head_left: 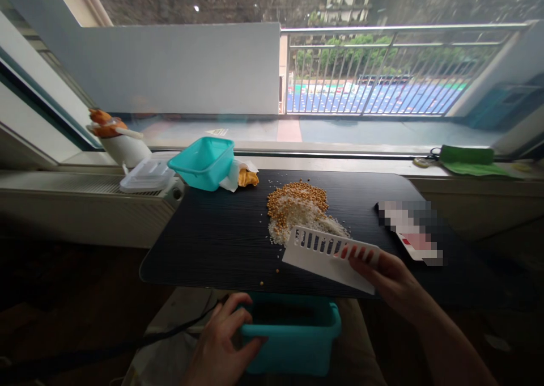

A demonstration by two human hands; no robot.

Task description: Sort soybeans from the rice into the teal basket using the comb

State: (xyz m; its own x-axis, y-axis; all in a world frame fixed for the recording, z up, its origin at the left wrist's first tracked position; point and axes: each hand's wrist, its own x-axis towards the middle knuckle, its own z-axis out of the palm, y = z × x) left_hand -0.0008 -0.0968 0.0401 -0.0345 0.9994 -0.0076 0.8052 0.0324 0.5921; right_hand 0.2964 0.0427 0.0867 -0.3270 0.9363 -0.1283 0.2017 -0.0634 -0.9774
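My right hand (pixel 389 278) grips one end of a white plastic slotted panel (pixel 323 264), holding it tilted above the dark table. Just beyond the panel lies a pile of rice (pixel 283 221), mixed with yellow beans like soybeans (pixel 301 192) heaped on its far side. My left hand (pixel 227 338) is closed on the left rim of a teal plastic bin (pixel 293 346), thumb outside and fingers over the edge. The bin sits at my lap below the table's front edge; its inside is dark, so its contents cannot be made out.
On the black table (pixel 212 244) stand a second teal bin (pixel 204 162), a crumpled wrapper (pixel 247 177) and, at right, a blurred-out flat object (pixel 412 233). A clear lid (pixel 147 175) rests on the radiator. Green cloth (pixel 470 159) lies on the windowsill. A few stray beans are near the front edge.
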